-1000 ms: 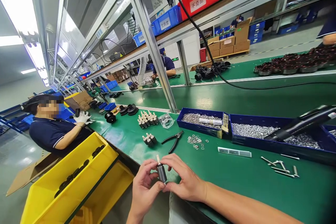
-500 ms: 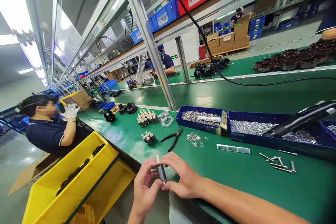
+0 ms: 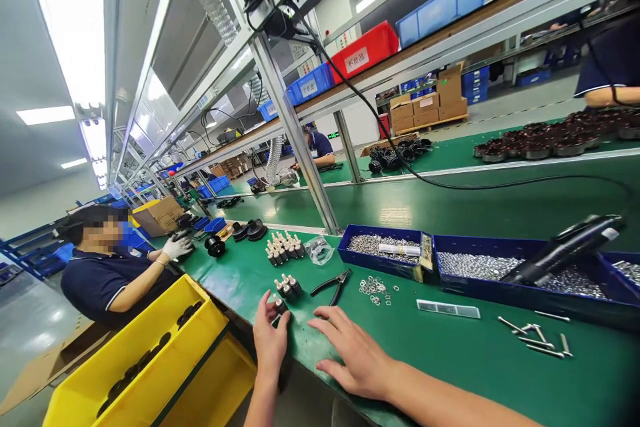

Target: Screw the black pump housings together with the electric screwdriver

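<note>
My left hand (image 3: 269,337) is closed around a black cylindrical part (image 3: 281,307) with a pale pin, low over the green bench top. Just behind it stands a small cluster of similar black cylinders (image 3: 287,287), pins upward. My right hand (image 3: 353,353) is open, fingers spread and nothing in them, close to the bench's near edge. Beyond its fingertips lie black-handled pliers (image 3: 334,285) and a scatter of small metal rings (image 3: 376,289).
A larger group of pinned cylinders (image 3: 285,249) stands farther back beside a clear plastic bag (image 3: 319,251). Blue bins (image 3: 383,265) of metal parts line the bench, with a black power tool (image 3: 565,250) on one. Bolts (image 3: 537,337) lie right; a yellow bin (image 3: 200,327) and co-worker (image 3: 110,273) are left.
Both hands held the cylinder; now my right hand has let go and opened. My left hand has carried it forward and left to the small cluster. The co-worker's gloved hand has lowered.
</note>
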`<state>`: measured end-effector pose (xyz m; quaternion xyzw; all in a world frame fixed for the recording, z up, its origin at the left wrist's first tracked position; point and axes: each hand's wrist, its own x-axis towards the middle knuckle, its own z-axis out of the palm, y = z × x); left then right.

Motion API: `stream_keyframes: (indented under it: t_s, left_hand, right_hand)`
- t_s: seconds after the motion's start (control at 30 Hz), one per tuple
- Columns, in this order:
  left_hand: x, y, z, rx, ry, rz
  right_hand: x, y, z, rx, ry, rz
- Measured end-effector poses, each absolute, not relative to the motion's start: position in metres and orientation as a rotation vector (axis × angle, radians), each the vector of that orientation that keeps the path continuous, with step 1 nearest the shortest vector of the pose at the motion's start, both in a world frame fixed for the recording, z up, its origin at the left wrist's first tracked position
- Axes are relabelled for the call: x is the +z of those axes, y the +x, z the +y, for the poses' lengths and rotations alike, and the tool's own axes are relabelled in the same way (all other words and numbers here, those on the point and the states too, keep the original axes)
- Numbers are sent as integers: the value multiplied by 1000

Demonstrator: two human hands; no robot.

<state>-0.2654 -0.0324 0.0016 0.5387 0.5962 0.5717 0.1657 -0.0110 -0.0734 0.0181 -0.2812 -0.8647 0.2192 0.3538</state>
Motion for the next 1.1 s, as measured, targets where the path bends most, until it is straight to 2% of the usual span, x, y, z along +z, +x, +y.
stream_keyframes:
  t_s: [0.47,0.83,1.1]
  left_hand:
    - [14,-262,33,1581,1574,1602]
    - [3,-270,27,1709,1342,1441]
    - [-1,-275,31,1707,1243,1420]
  right_hand:
    - [-3,-16,-64,464,-677,-2438]
    - [-21,-25,-53,271,-589,-2461]
    - [-28,-25,-49,320,-590,-2443]
